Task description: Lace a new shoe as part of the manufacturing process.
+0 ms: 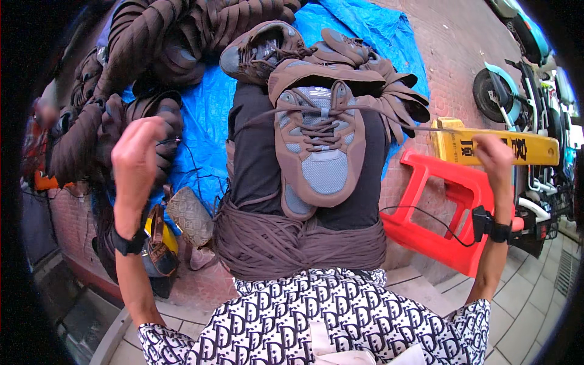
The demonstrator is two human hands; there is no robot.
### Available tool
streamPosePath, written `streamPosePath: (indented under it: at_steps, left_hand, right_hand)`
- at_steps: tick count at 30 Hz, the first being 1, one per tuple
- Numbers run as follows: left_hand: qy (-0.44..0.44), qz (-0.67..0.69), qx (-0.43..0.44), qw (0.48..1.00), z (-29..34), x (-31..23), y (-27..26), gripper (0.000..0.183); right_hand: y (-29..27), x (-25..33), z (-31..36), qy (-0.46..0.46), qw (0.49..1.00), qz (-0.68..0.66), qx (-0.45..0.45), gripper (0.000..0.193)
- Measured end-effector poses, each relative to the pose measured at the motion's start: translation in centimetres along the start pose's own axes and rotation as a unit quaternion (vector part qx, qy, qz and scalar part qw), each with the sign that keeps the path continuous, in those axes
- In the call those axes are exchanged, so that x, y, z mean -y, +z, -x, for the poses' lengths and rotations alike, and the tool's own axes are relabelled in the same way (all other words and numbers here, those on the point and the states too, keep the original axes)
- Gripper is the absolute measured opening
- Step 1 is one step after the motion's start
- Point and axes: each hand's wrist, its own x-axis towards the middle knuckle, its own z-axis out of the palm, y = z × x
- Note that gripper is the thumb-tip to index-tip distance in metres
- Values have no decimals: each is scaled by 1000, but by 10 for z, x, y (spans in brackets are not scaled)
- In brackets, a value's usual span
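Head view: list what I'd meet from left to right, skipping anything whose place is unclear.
Left hand → patterned pouch → front laced shoe on the lap → right hand → drain grate.

Shoes [325,173] on the lap [250,146], lace bundle [261,240] nearer the torso [322,316], tarp [380,27] beyond, stool [426,243] to the right.

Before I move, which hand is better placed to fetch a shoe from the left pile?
The left hand, I'd judge: it appears beside that pile. The right hand is far over by the yellow board, with a lace running toward it.
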Motion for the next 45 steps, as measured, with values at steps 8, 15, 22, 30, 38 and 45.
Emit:
streamPosePath:
  at_steps: [8, 15, 22, 30, 38, 45]
  left_hand:
    - [126, 23, -18, 992, -53, -71, 104, 27]
    - [178, -74, 50, 980, -61, -78, 130, 19]
    - [178, -4, 66, 982, -52, -74, 128, 17]
    - [174, -77, 83, 978, -61, -84, 128, 20]
    - [-11, 181, 336, 924, -82, -85, 114, 14]
    - [-5, 196, 189, 962, -45, -77, 100, 10]
  right_hand:
    - [97, 82, -110, 107, 909, -403, -12, 34]
    - [105, 146, -159, -35, 932, -355, -56, 24]
    - [94, 114, -120, 40, 917, -397, 28, 41]
    - [104, 120, -84, 157, 756, -634, 55, 35]
    - [108, 125, -83, 172, 774, -605, 71, 22]
    - [99, 114, -89, 151, 769, -616, 83, 11]
